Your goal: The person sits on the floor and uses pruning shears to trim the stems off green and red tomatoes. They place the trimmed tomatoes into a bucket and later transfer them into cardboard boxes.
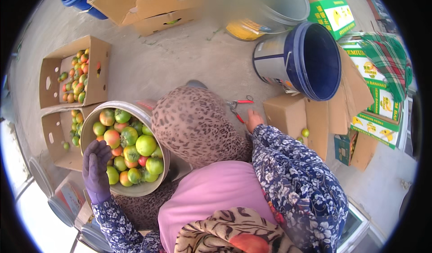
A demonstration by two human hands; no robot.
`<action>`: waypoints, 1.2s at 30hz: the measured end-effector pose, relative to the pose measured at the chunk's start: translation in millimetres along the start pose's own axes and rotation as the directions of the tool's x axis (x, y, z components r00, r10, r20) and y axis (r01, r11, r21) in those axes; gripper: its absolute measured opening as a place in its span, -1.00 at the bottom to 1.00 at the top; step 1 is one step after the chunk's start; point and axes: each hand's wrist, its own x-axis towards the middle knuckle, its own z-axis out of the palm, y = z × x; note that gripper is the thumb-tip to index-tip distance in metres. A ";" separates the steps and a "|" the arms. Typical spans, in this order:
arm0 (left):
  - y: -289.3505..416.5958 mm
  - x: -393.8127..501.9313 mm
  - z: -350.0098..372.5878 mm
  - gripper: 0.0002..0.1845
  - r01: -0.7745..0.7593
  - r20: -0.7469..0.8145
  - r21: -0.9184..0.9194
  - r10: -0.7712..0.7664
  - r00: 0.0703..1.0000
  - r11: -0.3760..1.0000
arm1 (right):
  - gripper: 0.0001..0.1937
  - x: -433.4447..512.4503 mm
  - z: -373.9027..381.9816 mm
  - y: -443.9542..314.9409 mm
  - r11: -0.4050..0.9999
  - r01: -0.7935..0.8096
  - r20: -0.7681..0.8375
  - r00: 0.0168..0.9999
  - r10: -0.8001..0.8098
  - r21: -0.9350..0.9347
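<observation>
A bucket full of green, orange and red tomatoes stands at the left, beside my leopard-print trouser leg. My left hand, in a purple glove, is raised over the bucket's left rim and holds nothing that shows. On the right, my bare right hand is low near the ground, just beside a pair of pruning shears with red handles. The shears lie spread on the concrete, and a small metal ring shows by them. Whether the fingers touch a handle cannot be told.
Two cardboard boxes of tomatoes lie at the left. A blue-and-grey bucket lies tipped at the upper right, near an open cardboard box and stacked banana cartons. More cardboard boxes stand at the top.
</observation>
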 end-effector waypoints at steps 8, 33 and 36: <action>16.4 -39.8 -6.9 -0.53 -0.010 -0.089 -0.136 -0.002 0.996 0.991 | -0.56 50.9 9.7 -2.4 0.875 0.200 -0.376 0.844 -0.383 -0.441; -5.2 24.5 -6.5 -0.35 -0.393 0.157 0.576 0.374 0.914 0.717 | -0.78 -23.0 -347.4 -255.1 0.097 0.560 -0.434 0.729 -0.529 0.823; -1.0 -6.8 -1.0 -0.26 -0.312 0.052 0.008 0.312 0.949 0.950 | -0.60 -73.3 -380.8 -333.0 0.237 0.744 -0.435 0.584 -0.685 0.625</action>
